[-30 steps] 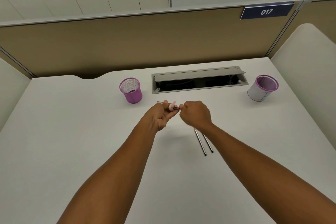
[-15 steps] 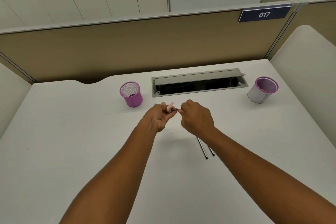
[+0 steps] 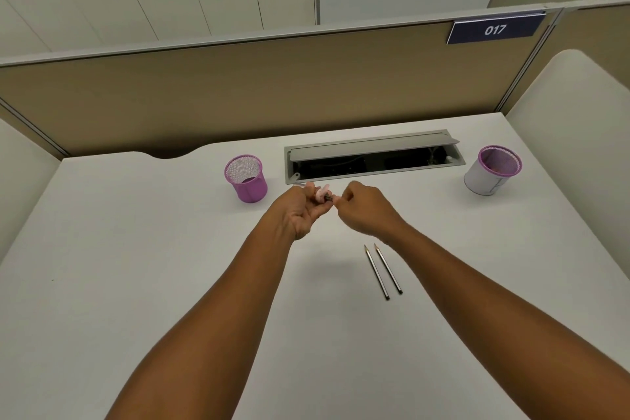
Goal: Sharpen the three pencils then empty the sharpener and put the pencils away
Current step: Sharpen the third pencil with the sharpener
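Observation:
My left hand (image 3: pixel 300 211) holds a small pink sharpener (image 3: pixel 321 192) above the white desk (image 3: pixel 153 266). My right hand (image 3: pixel 366 210) is closed just to its right, its fingertips pinching the dark pencil (image 3: pixel 328 197) that goes into the sharpener. Most of that pencil is hidden by my fingers. A thin grey end (image 3: pixel 297 185) pokes out past my left fingers. Two more pencils (image 3: pixel 383 271) lie side by side on the desk under my right forearm, points facing away from me.
A purple mesh cup (image 3: pixel 246 179) stands left of my hands. A white cup with a purple rim (image 3: pixel 491 170) stands at the far right. An open grey cable tray (image 3: pixel 375 155) is set into the desk behind my hands, before the tan partition.
My right hand has turned slightly at the sharpener and its forearm has shifted, so the two pencils on the desk now show in full. My left hand stays in place.

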A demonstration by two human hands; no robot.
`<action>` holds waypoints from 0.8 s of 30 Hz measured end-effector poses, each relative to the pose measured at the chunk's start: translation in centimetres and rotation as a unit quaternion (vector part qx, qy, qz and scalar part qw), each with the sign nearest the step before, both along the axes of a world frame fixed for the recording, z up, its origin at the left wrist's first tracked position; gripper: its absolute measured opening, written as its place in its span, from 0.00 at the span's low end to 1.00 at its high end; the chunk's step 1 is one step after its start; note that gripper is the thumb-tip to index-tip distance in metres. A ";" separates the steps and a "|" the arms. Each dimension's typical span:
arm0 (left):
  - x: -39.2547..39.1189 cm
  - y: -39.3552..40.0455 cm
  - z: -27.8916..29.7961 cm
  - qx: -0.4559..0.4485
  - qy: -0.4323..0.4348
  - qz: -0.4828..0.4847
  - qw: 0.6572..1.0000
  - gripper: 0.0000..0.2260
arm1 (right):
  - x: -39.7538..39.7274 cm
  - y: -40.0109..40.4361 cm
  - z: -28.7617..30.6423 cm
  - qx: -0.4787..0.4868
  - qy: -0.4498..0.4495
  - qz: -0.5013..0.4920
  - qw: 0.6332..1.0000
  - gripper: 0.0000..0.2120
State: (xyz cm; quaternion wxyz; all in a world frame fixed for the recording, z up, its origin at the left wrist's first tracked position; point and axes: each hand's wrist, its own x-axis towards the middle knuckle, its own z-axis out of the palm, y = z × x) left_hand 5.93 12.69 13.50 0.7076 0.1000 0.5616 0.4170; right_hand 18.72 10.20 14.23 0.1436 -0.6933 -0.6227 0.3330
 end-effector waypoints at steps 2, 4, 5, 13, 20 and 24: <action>-0.1 0.2 0.0 0.002 -0.003 0.001 1.000 0.17 | 0.0 -0.4 -0.7 0.136 -0.097 0.040 0.985 0.06; 0.1 0.1 0.3 0.008 -0.008 -0.002 1.000 0.17 | 0.2 -0.8 -1.3 0.264 -0.171 0.065 0.947 0.05; 0.2 0.0 0.5 0.012 -0.011 -0.001 1.000 0.18 | 0.2 -1.0 -1.3 0.300 -0.192 0.069 0.932 0.04; 0.5 -0.3 0.8 0.025 -0.038 -0.024 0.999 0.07 | 0.5 1.3 2.5 -0.163 0.163 -0.177 0.957 0.13; 0.3 0.4 1.3 0.041 -0.023 0.003 0.999 0.18 | 0.5 0.9 0.9 0.109 -0.076 0.032 0.991 0.07; 0.6 0.1 1.7 0.039 -0.038 0.021 0.998 0.18 | 0.2 -0.2 -0.1 0.329 -0.227 0.054 0.915 0.03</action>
